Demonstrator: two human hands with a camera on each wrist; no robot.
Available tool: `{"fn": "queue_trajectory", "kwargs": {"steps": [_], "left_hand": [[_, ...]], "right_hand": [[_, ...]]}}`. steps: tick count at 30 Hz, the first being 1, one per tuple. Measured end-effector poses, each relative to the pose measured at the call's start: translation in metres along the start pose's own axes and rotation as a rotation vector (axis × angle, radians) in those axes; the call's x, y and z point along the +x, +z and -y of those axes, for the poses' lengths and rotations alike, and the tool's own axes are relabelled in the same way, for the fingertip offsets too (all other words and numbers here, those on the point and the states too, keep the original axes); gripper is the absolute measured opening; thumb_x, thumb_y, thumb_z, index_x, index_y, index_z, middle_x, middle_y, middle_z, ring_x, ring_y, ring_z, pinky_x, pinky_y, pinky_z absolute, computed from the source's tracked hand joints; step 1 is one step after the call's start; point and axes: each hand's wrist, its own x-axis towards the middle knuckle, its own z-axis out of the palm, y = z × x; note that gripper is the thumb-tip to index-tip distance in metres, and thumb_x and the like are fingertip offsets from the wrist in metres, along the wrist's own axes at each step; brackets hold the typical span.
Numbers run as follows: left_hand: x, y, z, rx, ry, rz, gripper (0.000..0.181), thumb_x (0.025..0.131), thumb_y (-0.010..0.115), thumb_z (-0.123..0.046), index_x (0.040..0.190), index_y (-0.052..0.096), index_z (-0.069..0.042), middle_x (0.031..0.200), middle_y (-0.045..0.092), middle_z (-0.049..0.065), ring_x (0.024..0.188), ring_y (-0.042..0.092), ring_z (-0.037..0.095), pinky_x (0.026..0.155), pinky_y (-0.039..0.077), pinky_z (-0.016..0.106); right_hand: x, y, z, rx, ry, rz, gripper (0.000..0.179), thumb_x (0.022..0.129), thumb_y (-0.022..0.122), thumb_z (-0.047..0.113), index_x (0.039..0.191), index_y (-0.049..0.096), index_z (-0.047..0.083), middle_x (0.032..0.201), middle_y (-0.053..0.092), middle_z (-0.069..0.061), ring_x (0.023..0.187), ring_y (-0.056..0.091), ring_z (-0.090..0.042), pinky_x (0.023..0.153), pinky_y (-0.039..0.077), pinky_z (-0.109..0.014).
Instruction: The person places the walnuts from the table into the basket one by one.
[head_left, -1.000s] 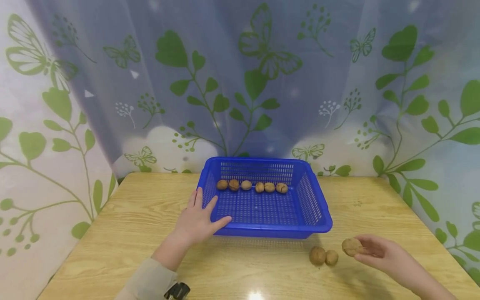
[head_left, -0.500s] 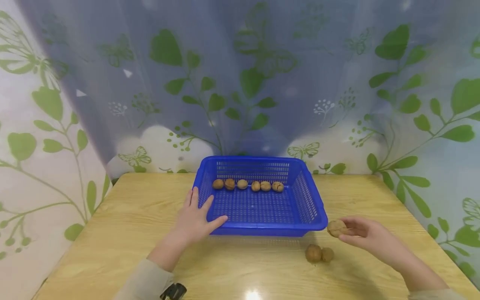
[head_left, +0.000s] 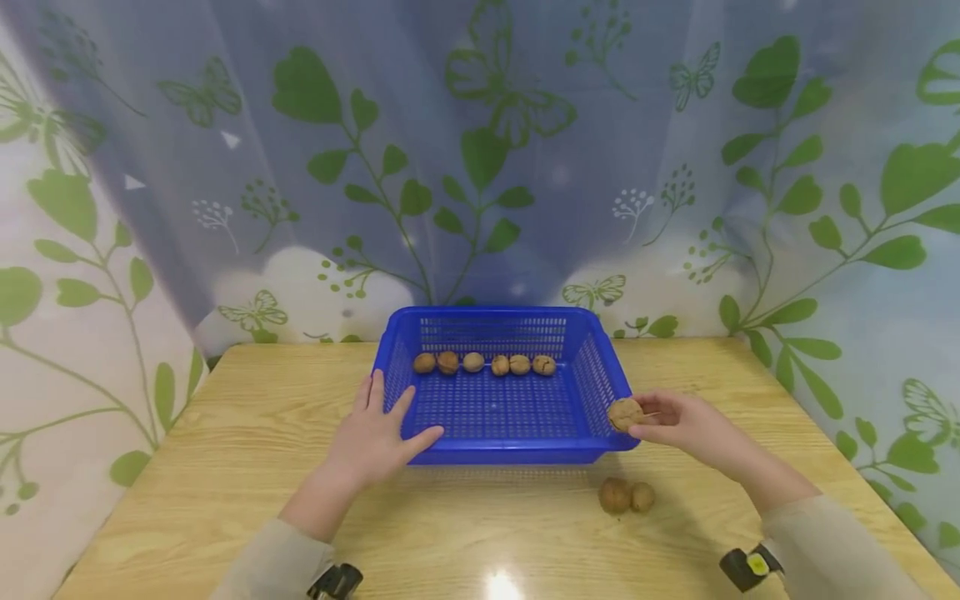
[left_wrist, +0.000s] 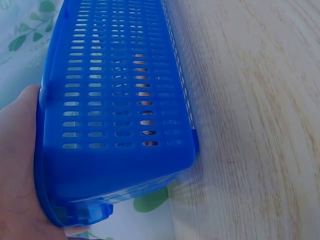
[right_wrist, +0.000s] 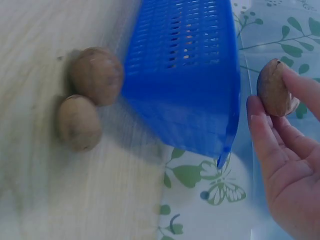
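A blue plastic basket (head_left: 510,456) sits on the table, with a row of several walnuts (head_left: 520,364) along its back inside. My left hand (head_left: 372,442) rests on its left front corner, fingers spread over the rim; the left wrist view shows the hand (left_wrist: 17,165) against the rim. My right hand (head_left: 693,427) pinches a walnut (head_left: 624,414) at the basket's right rim in the head view. The right wrist view shows that walnut (right_wrist: 275,89) between thumb and fingers. Two more walnuts, a larger one (head_left: 614,496) and a smaller one (head_left: 642,497), lie side by side in front of the basket.
The wooden table (head_left: 277,400) carries the basket near its back edge. A patterned curtain (head_left: 480,167) with green leaves and butterflies hangs behind it and at both sides. Each wrist wears a strapped black device (head_left: 744,568).
My right hand has lifted its walnut from beside the loose pair up and leftward to the basket's right rim. The left hand stays on the basket, while the head view has shifted slightly.
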Motion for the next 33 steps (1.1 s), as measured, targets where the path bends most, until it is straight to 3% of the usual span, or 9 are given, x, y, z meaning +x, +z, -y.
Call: {"fn": "queue_trajectory", "kwargs": {"steps": [8, 18, 33], "left_hand": [[0.002, 0.0, 0.001, 0.001, -0.01, 0.001, 0.084, 0.071, 0.023, -0.074, 0.132, 0.032, -0.017, 0.137, 0.002, 0.026, 0.123, 0.0, 0.039, 0.084, 0.027, 0.057], [-0.002, 0.005, 0.006, 0.008, -0.006, -0.006, 0.085, 0.07, 0.023, -0.075, 0.132, 0.032, -0.017, 0.136, 0.004, 0.026, 0.123, 0.001, 0.039, 0.082, 0.03, 0.058], [0.001, 0.007, 0.002, -0.007, -0.005, -0.073, 0.083, 0.071, 0.028, -0.072, 0.132, 0.032, -0.016, 0.136, 0.007, 0.026, 0.124, 0.003, 0.038, 0.082, 0.031, 0.056]], "right_hand": [[0.032, 0.007, 0.019, -0.024, 0.007, 0.028, 0.057, 0.074, 0.06, 0.042, 0.118, 0.046, 0.01, 0.115, 0.049, -0.006, 0.105, 0.045, -0.022, 0.083, 0.039, -0.037], [0.081, 0.026, 0.043, -0.025, -0.041, 0.07, 0.062, 0.071, 0.064, 0.041, 0.119, 0.046, 0.007, 0.108, 0.053, -0.006, 0.101, 0.048, -0.02, 0.082, 0.04, -0.035], [0.139, 0.03, 0.084, -0.084, -0.067, 0.16, 0.059, 0.07, 0.063, 0.042, 0.119, 0.047, 0.012, 0.111, 0.052, -0.002, 0.101, 0.048, -0.017, 0.083, 0.038, -0.036]]}}
